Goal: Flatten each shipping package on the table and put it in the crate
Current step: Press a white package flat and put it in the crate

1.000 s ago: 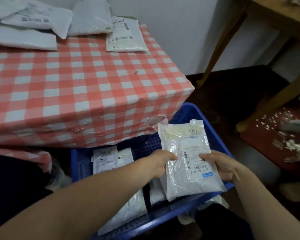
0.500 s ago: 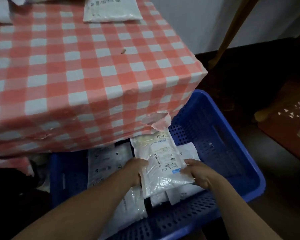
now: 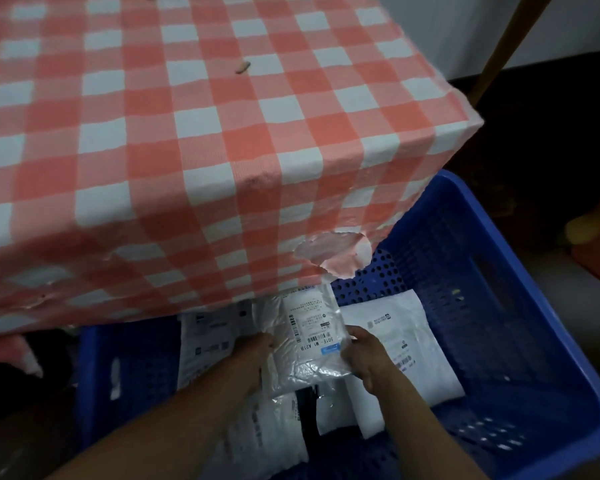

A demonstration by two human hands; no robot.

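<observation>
Pinching the shipping package (image 3: 309, 336), left hand (image 3: 257, 345) and right hand (image 3: 365, 356) hold it inside the crate (image 3: 499, 271)

Left hand (image 3: 257, 346) and right hand (image 3: 366, 356) reach forward and down, each apparently pinching one side edge of the package (image 3: 309, 336).

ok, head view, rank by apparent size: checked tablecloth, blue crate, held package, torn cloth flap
1. Red-and-white checked tablecloth
2. Blue perforated plastic crate, partly hidden
3. Clear plastic labelled package
4. Torn pink cloth flap
</observation>
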